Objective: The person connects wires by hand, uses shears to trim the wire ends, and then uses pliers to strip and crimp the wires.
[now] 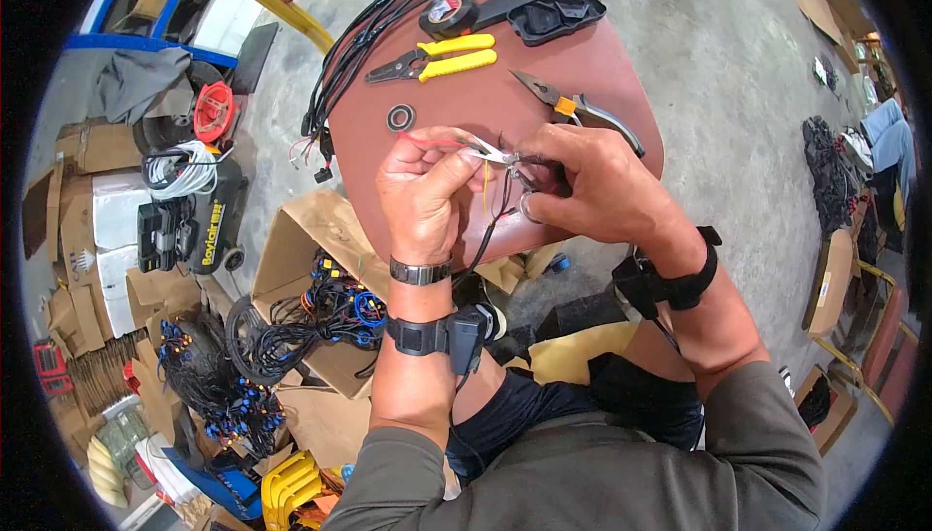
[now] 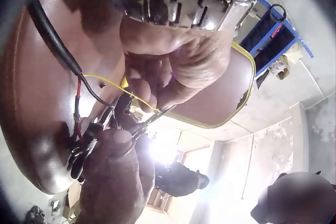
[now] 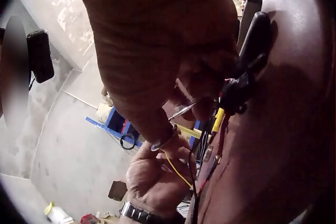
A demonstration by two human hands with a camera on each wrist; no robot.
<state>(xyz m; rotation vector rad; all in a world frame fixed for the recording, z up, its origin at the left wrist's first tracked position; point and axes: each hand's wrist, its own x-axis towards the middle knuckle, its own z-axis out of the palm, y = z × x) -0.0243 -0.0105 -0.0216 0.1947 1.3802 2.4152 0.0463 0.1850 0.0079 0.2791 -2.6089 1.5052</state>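
Observation:
Over the round brown table, my left hand [image 1: 422, 182] pinches thin wires between thumb and fingers. A red wire [image 1: 437, 144] lies across its fingers, and a yellow wire [image 1: 485, 186] hangs below the fingertips. My right hand [image 1: 602, 182] grips a small pair of silver scissors [image 1: 497, 155], their blades pointing at the left fingertips. A metal loop [image 1: 525, 207] sits at the right thumb. Between the hands hangs a black cable [image 1: 493, 225]. In the left wrist view, the yellow wire [image 2: 118, 83] runs out of the black cable [image 2: 52, 37] to the left fingers, close by the blades [image 2: 155, 120].
On the brown table [image 1: 621, 75] lie yellow-handled wire strippers [image 1: 442, 58], pliers [image 1: 573, 104], black tape [image 1: 449, 14], a ring bearing [image 1: 400, 117] and a black tray [image 1: 556, 16]. Black cables [image 1: 354, 55] line its left edge. Below stands a cardboard box [image 1: 291, 240] of wiring.

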